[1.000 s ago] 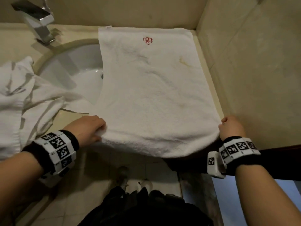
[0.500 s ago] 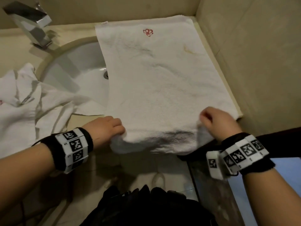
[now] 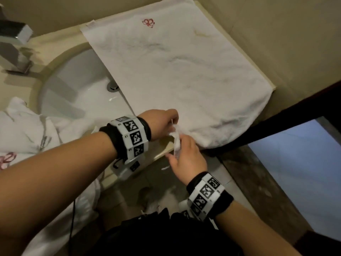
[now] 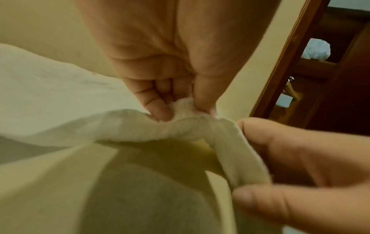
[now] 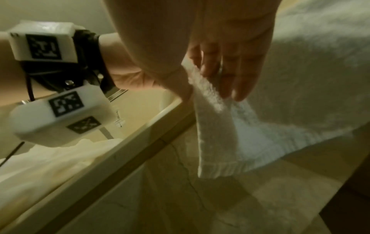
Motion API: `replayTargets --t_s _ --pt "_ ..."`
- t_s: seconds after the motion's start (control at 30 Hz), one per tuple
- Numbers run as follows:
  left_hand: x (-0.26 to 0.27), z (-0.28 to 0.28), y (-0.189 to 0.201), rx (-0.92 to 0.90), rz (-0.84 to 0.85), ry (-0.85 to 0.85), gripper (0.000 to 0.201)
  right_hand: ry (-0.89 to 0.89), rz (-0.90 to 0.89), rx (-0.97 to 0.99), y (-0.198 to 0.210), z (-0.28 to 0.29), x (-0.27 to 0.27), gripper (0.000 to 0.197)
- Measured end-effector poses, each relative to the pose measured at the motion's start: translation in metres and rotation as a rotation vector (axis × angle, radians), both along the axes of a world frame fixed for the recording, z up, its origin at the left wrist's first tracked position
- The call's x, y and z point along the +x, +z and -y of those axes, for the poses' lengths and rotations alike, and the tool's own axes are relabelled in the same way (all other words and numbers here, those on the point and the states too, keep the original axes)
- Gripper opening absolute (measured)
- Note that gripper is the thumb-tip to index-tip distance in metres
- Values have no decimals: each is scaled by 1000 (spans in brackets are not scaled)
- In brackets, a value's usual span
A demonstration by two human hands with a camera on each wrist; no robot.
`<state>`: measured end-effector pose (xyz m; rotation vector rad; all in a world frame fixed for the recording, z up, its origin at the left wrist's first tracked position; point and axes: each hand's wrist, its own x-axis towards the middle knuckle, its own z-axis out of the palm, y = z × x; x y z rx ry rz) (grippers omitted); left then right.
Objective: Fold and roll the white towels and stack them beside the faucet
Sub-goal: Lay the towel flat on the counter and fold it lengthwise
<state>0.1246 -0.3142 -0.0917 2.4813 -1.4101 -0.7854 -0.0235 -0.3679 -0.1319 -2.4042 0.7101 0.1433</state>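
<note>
A white towel (image 3: 184,71) with a red emblem lies flat on the counter right of the sink, its left side over the basin (image 3: 79,85). Both hands meet at its near edge. My left hand (image 3: 174,124) pinches a bunched bit of the edge between thumb and fingertips, as the left wrist view shows (image 4: 184,109). Just below it, my right hand (image 3: 178,145) pinches a hanging strip of the same towel (image 5: 218,134) between thumb and fingers (image 5: 226,79). The chrome faucet (image 3: 13,47) stands at the far left.
More white towels (image 3: 24,133) lie crumpled on the counter left of the basin and hang over its front. A beige wall (image 3: 276,43) borders the towel on the right. A dark wooden frame (image 3: 295,111) runs beside the counter's right end. Tiled floor lies below.
My hands came together from the towel's two near corners. The right hand carried its corner leftward to the left hand, and the near edge has bunched up.
</note>
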Motion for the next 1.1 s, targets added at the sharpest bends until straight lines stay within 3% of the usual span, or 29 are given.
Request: replayTargets --t_s 0.13,0.27,0.37,0.43,0.53,0.6,0.7,0.77,0.9,1.1 --pt "-2 -4 -2 61 12 -169 61 -20 34 -3 6 16 -1 37" --pt "2 -7 -5 58 258 -256 39 -55 127 -82 28 59 -17 26" --pt "7 -2 -1 49 332 -245 35 -52 33 -201 46 85 -30 23" --pt "11 5 3 50 373 -281 34 -36 14 -179 57 96 -37 22" --pt "19 10 5 101 381 -295 30 -48 123 -88 75 109 -47 16" --pt "29 12 7 124 354 -243 32 -10 51 -111 81 119 -53 13" --pt "43 14 10 177 267 -189 32 75 -215 -146 74 132 -63 16" --pt "48 17 13 189 203 -176 26 -5 -223 -123 71 138 -71 15" --pt "59 29 21 112 175 -165 28 -345 33 331 70 141 -82 16" --pt "66 76 47 27 218 -223 29 -464 64 199 64 161 -86 17"
